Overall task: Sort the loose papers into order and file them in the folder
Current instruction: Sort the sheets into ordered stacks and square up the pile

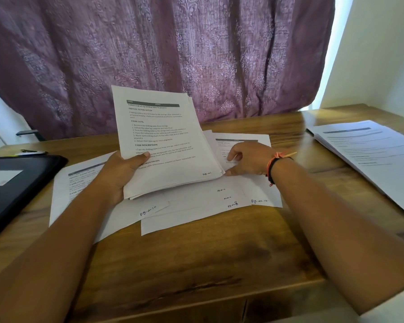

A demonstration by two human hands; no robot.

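Three groups of paper and one black folder point(21, 180).
A stack of printed pages point(163, 141), top sheet hand-marked page 1, is raised and tilted over loose sheets point(196, 210) that lie flat and overlapping, corners numbered 10, 8 and 12. A second pile point(371, 150) lies far right, and the folder lies closed at left.
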